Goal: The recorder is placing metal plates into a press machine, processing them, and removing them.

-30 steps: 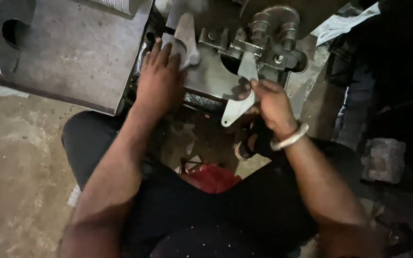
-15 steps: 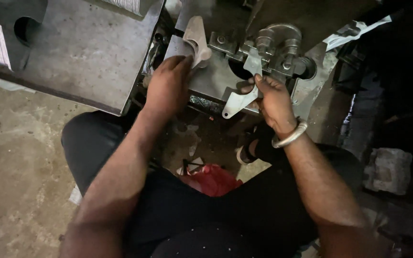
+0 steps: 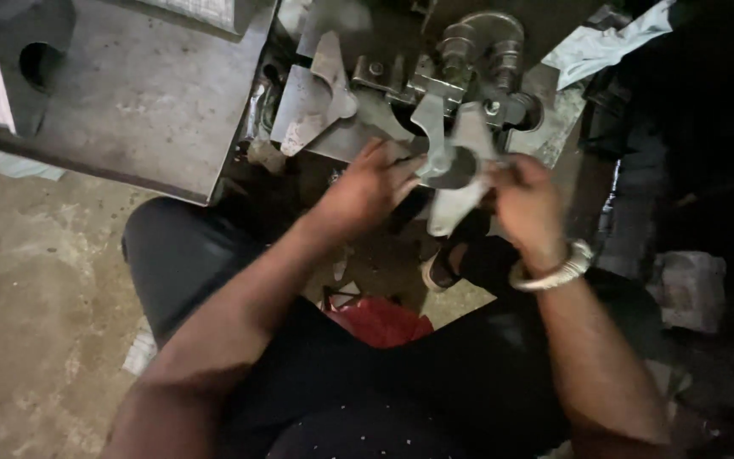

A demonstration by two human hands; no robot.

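Note:
My right hand (image 3: 524,204), with a pale bangle on its wrist, grips a flat grey metal blank (image 3: 459,204) in front of a machine fixture with round rollers (image 3: 479,42). My left hand (image 3: 367,189) is just left of it, fingertips pinched on a second flat metal blank (image 3: 433,127) that points up toward the fixture. Both blanks are motion-blurred and meet over a dark round opening. Several similar blanks lie in a stack (image 3: 316,102) at the upper left of my left hand.
A thick grey steel table (image 3: 138,93) with a round hole fills the upper left. A crumpled white cloth (image 3: 605,42) lies at the upper right. Something red (image 3: 380,321) sits between my knees above the concrete floor (image 3: 36,297).
My left hand left the stack of blanks and swung right to the fixture with a blank. My right hand shifted a little right and turned its blank.

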